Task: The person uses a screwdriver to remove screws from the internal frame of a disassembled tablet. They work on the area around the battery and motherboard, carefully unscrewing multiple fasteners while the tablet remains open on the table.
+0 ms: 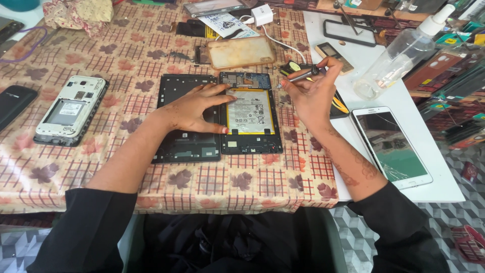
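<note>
The left hand (194,108) lies flat, fingers spread, holding nothing, across the black frame (187,119) and the opened tablet (250,119). The right hand (310,93) pinches a screwdriver (298,77), tip at the tablet's upper right corner. Both rest on a leaf-patterned checked tablecloth (151,177), above a patterned tile floor (384,217).

The left hand (194,108) lies flat on the bench (151,177), half on a back frame (177,141) and half on the opened tablet (251,119) just to its right. The right hand (313,93) is at the right edge of this tablet and holds a screwdriver (299,77). Behind both hands lies a phone case (241,51). Right of the right hand lie a spray bottle (399,53) and a second tablet (391,146). Far left of the left hand lies an open phone (70,111).
</note>
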